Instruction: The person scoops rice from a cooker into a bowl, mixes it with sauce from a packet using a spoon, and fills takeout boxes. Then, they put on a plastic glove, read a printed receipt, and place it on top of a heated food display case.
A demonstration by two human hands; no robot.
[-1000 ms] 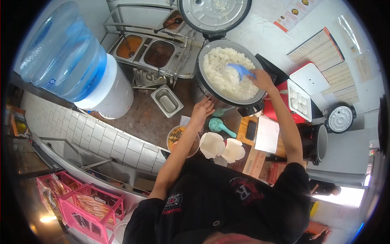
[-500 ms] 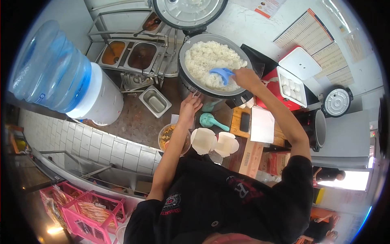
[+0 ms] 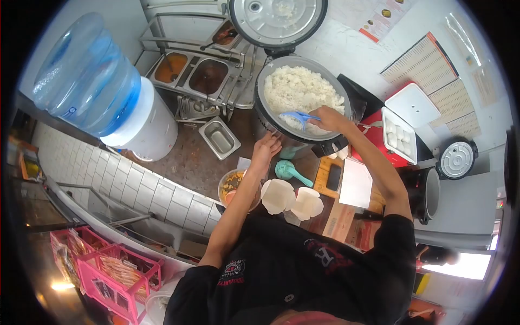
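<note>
A large rice cooker (image 3: 259, 119) stands with its lid (image 3: 279, 24) raised, full of white rice (image 3: 303, 89). My right hand (image 3: 327, 119) is closed on the handle of a blue rice paddle (image 3: 299, 116), whose blade rests in the rice near the front rim. My left hand (image 3: 267, 149) holds the cooker's front side with curled fingers; their tips are partly hidden. Nearer to me, two open paper food boxes, the left box (image 3: 278, 196) and the right box (image 3: 307, 204), stand side by side. A turquoise scoop (image 3: 292, 171) lies just beyond them.
Left of the cooker are a small steel pan (image 3: 219, 138), sauce trays (image 3: 207, 76) and a water bottle dispenser (image 3: 138, 114). A bowl of food (image 3: 230, 184) sits under my left forearm. To the right are a phone (image 3: 334, 176), white paper (image 3: 356, 182) and a red cooler of eggs (image 3: 398, 135).
The paddle's blade has tilted and shifted toward the cooker's front rim, with my right hand still on it. My left hand stays at the cooker. The whole view has shifted slightly.
</note>
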